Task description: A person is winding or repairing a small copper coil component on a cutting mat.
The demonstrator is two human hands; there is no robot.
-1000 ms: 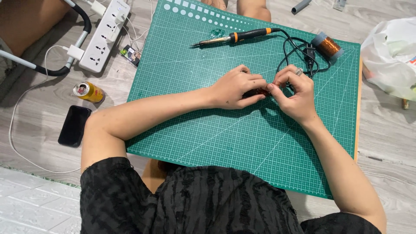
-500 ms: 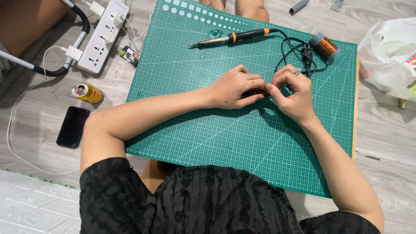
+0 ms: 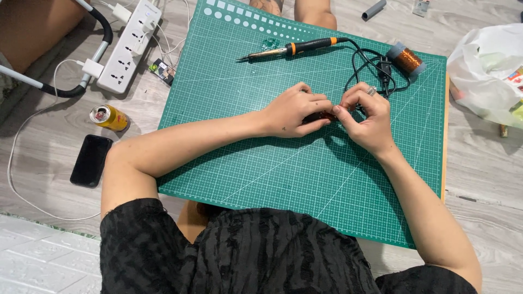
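Near the middle of the green cutting mat (image 3: 261, 163), slightly toward its far edge: left hand (image 3: 291, 111) and right hand (image 3: 368, 117) meeting, fingers (image 3: 318, 103) of both curled and pressed together, pinching a small dark part (image 3: 325, 116) between them. Mostly hidden by the fingers; long axis seemingly running left to right, parallel to the mat's far edge, though which way it points cannot be told. Open mat all along the near edge and toward the near right corner, crossed only by the forearms. Along the far edge: a soldering iron (image 3: 294, 49) lying almost parallel to that edge, tip pointing left, handle right. At the far right corner: a spool of copper wire (image 3: 406, 59) tilted on its side, a tangle of black cable (image 3: 370, 71) just beside the right hand. Off the left edge, on the floor: a white power strip (image 3: 131, 46), a yellow can (image 3: 109, 117), a black phone (image 3: 90, 160). Off the right edge: a white plastic bag (image 3: 485, 76).
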